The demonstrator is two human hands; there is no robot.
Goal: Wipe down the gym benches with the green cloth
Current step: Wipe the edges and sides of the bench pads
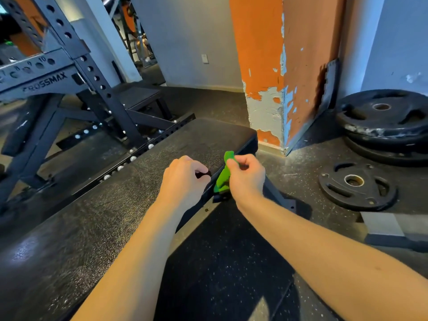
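A black padded gym bench [111, 205] runs from the lower left up to the middle of the view, its textured top worn and speckled. The green cloth [224, 174] hangs bunched beside the bench's right edge. My right hand [246, 176] pinches the cloth's top between thumb and fingers. My left hand [185, 179] hovers over the bench's right edge just left of the cloth, fingers curled; whether it touches the cloth I cannot tell.
A dark steel rack [76, 89] with holed uprights stands left of the bench. An orange pillar with peeling paint [273, 77] rises behind the bench end. Stacked black weight plates [384, 121] and a single plate [356, 185] lie on the rubber floor at right.
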